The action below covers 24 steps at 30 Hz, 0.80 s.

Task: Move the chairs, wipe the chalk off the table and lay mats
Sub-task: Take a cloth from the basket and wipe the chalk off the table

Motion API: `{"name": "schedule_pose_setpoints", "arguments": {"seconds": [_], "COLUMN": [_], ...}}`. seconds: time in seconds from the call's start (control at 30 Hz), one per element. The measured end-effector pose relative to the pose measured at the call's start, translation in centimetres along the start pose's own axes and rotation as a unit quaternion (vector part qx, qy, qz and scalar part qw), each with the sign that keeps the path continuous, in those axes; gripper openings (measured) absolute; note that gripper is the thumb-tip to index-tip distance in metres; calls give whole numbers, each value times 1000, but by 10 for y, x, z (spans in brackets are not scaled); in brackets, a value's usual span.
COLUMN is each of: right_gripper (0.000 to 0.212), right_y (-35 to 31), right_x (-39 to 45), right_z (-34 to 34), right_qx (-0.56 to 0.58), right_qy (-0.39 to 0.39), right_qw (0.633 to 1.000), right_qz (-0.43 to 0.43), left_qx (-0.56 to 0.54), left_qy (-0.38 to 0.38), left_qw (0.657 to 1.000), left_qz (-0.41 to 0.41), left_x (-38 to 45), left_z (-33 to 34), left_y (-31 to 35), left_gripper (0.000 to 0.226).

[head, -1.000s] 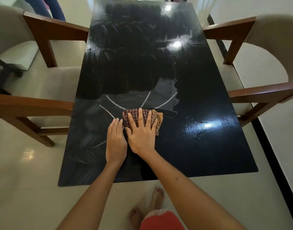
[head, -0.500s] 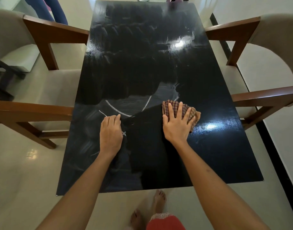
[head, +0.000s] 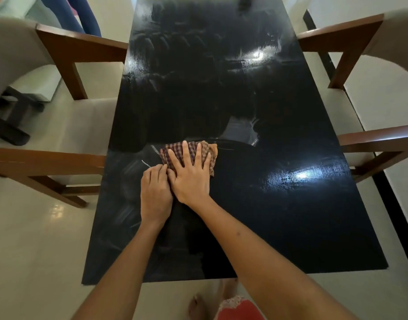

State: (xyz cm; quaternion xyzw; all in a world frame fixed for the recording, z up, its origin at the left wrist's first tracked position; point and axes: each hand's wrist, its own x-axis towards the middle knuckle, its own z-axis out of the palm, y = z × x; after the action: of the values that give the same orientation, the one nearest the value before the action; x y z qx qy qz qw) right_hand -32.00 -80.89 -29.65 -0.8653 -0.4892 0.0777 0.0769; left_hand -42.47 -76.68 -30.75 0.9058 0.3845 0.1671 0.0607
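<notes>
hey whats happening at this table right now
A person is wiping chalk off a black table. The right hand presses flat on a checked cloth, and the left hand rests on the tabletop beside it. A few short chalk marks remain just left of the cloth. A chair stands at either side; no mats are visible.
</notes>
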Motion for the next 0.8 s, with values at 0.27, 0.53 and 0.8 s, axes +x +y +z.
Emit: {"name": "schedule_pose_setpoints", "arguments": {"seconds": [0.27,0.53,0.8], "right_gripper": [55,57,56], "right_y": [98,137,5], "right_x": [21,36,87], "right_z": [-26,-38,-15], "right_qx": [-17,-8,4], "right_qy": [12,8,-13], "right_qw": [989,968,998], "right_qz": [147,252,55], "left_qx": [-9,-3,2], "left_qy": [-1,-14,-9], "left_qw": [1000,1000,1000], "left_qz": [-10,-18,-11], "left_x": [1,2,3], "left_z": [-3,-4,-4], "left_y": [2,1,1], "left_gripper": [32,32,33]}}
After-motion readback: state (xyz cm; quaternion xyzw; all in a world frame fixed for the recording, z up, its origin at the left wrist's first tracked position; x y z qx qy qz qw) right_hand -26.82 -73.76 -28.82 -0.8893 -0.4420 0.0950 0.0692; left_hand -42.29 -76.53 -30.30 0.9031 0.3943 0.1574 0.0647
